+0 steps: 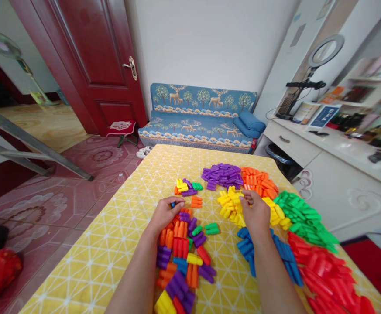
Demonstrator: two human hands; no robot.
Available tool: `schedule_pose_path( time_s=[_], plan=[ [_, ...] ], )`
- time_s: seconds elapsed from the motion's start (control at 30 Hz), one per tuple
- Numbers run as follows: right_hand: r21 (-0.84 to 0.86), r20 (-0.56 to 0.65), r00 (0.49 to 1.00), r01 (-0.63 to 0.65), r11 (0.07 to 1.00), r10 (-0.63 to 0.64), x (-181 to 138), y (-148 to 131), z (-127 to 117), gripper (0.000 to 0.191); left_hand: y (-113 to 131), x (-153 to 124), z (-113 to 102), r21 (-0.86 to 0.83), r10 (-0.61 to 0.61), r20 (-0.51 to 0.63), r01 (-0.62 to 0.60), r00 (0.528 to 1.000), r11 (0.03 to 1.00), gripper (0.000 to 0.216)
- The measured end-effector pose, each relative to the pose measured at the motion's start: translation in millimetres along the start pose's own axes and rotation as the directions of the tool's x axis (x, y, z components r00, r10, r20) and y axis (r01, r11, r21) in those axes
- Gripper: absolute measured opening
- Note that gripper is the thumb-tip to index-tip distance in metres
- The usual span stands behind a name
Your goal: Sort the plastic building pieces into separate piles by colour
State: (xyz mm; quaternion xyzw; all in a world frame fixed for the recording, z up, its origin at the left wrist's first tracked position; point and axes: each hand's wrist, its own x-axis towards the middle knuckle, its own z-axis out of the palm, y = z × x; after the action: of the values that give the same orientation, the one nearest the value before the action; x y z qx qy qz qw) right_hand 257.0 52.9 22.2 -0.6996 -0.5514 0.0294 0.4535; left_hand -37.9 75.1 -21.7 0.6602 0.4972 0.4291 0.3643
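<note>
My left hand (166, 212) is pinched closed at the far end of a mixed pile of plastic building blocks (180, 247), each shaped like joined tubes. A bit of a blue block (173, 205) shows between its fingers. Just beyond lie an orange block (196, 202) and a small mixed cluster (187, 187). Over the yellow block heap (231, 203), my right hand (256, 211) has its thumb and fingers drawn together; whatever they hold is hidden. Under the right forearm, blue blocks (247, 248) are partly covered. A green block (212, 228) rests between the hands.
Purple (222, 175), orange (259, 182), green (304, 218) and red heaps (327, 274) curve around the right side of the yellow-clothed table (111, 231). Beyond stand a blue sofa (197, 124) and a red stool (121, 127). A white cabinet (341, 187) is at right, a metal ladder (36, 155) at left.
</note>
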Motion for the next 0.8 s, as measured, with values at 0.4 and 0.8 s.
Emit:
schedule_pose_path(
  time_s=[0.4,0.8],
  plan=[
    [-0.195,0.01,1.0,0.017,0.981,-0.016,-4.2,-3.6,3.3,0.028,-0.9,-0.2,0.4,-0.003,-0.01,0.01,0.01,1.0,1.0,0.022],
    [0.168,0.337,0.882,0.287,0.943,-0.329,-32.7,-84.6,88.2,0.027,-11.4,6.4,-3.2,0.094,0.173,-0.234,-0.155,0.957,0.983,0.038]
  ],
)
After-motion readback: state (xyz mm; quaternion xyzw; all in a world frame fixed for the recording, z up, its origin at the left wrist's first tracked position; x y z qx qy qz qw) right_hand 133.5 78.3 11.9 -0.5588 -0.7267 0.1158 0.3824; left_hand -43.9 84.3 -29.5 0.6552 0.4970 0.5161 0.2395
